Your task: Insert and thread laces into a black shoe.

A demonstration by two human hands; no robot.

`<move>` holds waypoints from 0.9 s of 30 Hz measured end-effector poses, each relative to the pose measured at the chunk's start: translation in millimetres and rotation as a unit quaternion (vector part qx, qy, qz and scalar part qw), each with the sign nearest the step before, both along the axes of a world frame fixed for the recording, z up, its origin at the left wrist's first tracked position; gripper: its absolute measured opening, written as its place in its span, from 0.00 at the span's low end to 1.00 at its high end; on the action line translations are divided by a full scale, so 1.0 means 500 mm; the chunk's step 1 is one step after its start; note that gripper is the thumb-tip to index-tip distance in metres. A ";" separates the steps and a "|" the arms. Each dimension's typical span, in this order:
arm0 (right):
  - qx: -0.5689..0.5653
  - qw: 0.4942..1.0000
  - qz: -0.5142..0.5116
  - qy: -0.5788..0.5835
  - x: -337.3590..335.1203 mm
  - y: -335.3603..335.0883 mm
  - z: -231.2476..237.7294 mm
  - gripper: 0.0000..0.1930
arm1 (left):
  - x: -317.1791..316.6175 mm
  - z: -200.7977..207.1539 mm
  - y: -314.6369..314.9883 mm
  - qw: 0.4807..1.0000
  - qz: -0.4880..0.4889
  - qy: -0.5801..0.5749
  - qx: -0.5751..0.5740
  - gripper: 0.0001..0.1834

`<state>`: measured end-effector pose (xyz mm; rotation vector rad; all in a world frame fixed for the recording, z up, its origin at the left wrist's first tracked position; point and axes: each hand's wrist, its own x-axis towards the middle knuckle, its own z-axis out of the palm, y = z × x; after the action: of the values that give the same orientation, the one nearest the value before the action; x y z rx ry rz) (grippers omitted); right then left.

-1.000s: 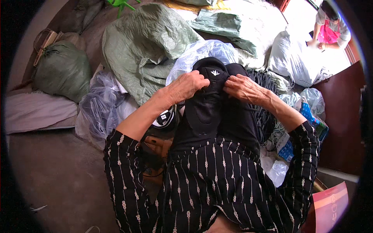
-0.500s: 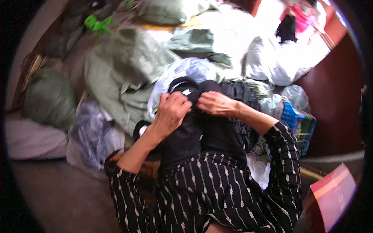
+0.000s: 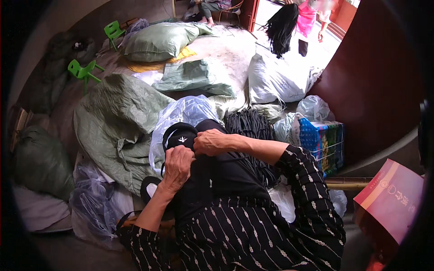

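On my lap lies a black fabric piece (image 3: 184, 141) with a small white emblem and a curved black band along its far left side. My left hand (image 3: 177, 167) is closed at its near edge, fingertips pinched together. Against its right side my right hand (image 3: 211, 142) is closed too, knuckles up, with the fingertips tucked out of sight. Both hands seem to grip this piece, its black hard to part from my black trousers (image 3: 235, 174). Beyond my knees spreads a clear plastic bag (image 3: 192, 110). A heap of black straps (image 3: 251, 126) lies right of my legs.
Green woven sacks (image 3: 122, 108) lie ahead and left, a white sack (image 3: 275, 79) farther right. Two green chairs (image 3: 81, 70) stand far left. At right are a blue patterned bag (image 3: 321, 140) and a red box (image 3: 391, 198). A person (image 3: 309, 20) with black strands is by the doorway.
The view has shifted, so the room sits lower and more of the far side shows. Both my hands stay closed at the black piece, the left slightly nearer to me against it.
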<state>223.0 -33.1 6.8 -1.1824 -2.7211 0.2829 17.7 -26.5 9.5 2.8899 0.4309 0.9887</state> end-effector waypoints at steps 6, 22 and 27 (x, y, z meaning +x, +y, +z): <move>-0.151 0.956 -0.227 0.106 -0.026 -0.025 0.029 0.10 | 0.006 -0.001 -0.014 0.995 0.024 0.079 0.056 0.15; -0.345 0.503 -0.170 0.774 0.041 -0.057 0.068 0.09 | 0.024 -0.025 -0.016 0.996 0.007 -0.079 -0.037 0.09; -0.217 0.728 -0.175 0.626 0.074 -0.043 0.138 0.11 | 0.035 -0.033 -0.016 0.999 0.019 -0.048 -0.009 0.07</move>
<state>260.2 -54.7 76.0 -0.9557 -1.2317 1.1783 35.0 -34.4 -6.8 2.8132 0.4888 1.1177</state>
